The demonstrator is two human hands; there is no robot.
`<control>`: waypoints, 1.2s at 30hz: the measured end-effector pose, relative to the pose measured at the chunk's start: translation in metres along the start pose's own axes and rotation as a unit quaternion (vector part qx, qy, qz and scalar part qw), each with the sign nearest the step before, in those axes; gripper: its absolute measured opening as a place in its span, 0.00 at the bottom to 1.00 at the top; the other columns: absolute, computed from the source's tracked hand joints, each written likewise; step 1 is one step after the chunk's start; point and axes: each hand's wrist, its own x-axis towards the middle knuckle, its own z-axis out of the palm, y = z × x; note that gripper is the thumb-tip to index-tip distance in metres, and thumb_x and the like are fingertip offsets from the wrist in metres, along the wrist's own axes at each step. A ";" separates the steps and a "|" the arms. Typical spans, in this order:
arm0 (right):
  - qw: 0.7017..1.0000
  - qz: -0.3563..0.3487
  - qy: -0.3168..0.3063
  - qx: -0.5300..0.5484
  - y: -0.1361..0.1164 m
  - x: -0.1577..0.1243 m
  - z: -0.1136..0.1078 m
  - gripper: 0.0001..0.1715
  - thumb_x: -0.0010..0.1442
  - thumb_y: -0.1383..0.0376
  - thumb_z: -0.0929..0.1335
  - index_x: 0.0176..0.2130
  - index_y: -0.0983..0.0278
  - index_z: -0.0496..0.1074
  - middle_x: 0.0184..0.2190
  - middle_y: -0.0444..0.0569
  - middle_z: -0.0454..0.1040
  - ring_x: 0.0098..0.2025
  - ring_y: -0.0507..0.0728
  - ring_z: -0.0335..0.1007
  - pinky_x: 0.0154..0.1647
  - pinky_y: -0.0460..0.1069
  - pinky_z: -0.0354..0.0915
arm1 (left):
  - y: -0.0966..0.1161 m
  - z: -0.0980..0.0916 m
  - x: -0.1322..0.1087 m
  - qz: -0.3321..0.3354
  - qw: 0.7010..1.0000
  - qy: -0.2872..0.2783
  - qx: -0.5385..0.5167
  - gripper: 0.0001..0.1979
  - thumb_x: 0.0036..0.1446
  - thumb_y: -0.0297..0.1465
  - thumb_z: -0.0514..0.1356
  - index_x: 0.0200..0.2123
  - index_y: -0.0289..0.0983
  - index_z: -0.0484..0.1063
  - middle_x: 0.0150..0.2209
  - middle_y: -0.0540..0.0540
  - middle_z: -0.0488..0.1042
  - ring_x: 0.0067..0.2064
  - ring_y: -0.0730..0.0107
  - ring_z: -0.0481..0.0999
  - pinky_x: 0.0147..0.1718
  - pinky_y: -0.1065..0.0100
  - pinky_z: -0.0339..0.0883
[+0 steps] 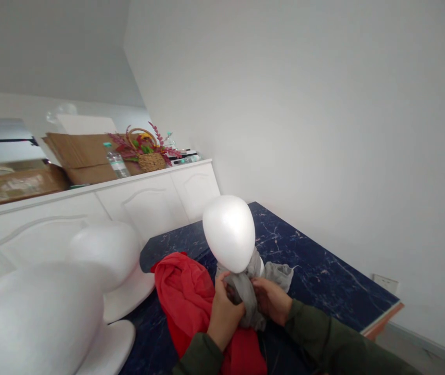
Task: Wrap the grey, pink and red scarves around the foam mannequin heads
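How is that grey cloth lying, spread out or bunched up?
Bunched up: the grey cloth gathers in folds below the white mannequin head, between left hand and right hand. Whether it fully circles behind is hidden.

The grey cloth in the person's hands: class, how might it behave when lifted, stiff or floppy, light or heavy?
Probably floppy: the grey cloth bends in soft folds between the left hand and the right hand. Likely light for its size, as it looks thin. Lifting it might tug the white mannequin head, since it is bunched just below.
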 end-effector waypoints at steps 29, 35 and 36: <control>0.991 0.016 0.057 0.122 0.007 -0.003 0.020 0.13 0.45 0.61 0.67 0.34 0.64 0.72 0.33 0.49 0.74 0.39 0.59 0.69 0.46 0.55 0.60 | -0.030 -0.014 0.005 -0.082 0.974 -0.092 -0.190 0.44 0.35 0.33 0.68 0.54 0.34 0.48 0.48 0.35 0.64 0.49 0.59 0.66 0.50 0.60 0.56; 0.991 0.011 0.002 0.136 0.002 -0.006 0.019 0.17 0.43 0.64 0.70 0.37 0.63 0.72 0.37 0.49 0.74 0.40 0.58 0.69 0.45 0.53 0.60 | -0.023 -0.016 0.007 -0.128 0.940 -0.053 -0.313 0.38 0.34 0.26 0.66 0.50 0.34 0.54 0.42 0.41 0.69 0.43 0.63 0.70 0.46 0.61 0.60; 0.993 0.007 0.004 0.120 0.002 -0.005 0.016 0.17 0.43 0.64 0.70 0.38 0.63 0.72 0.37 0.49 0.74 0.40 0.58 0.69 0.45 0.53 0.61 | -0.023 -0.017 0.008 -0.146 0.931 -0.039 -0.331 0.36 0.34 0.25 0.66 0.49 0.34 0.55 0.40 0.42 0.70 0.41 0.64 0.71 0.45 0.62 0.61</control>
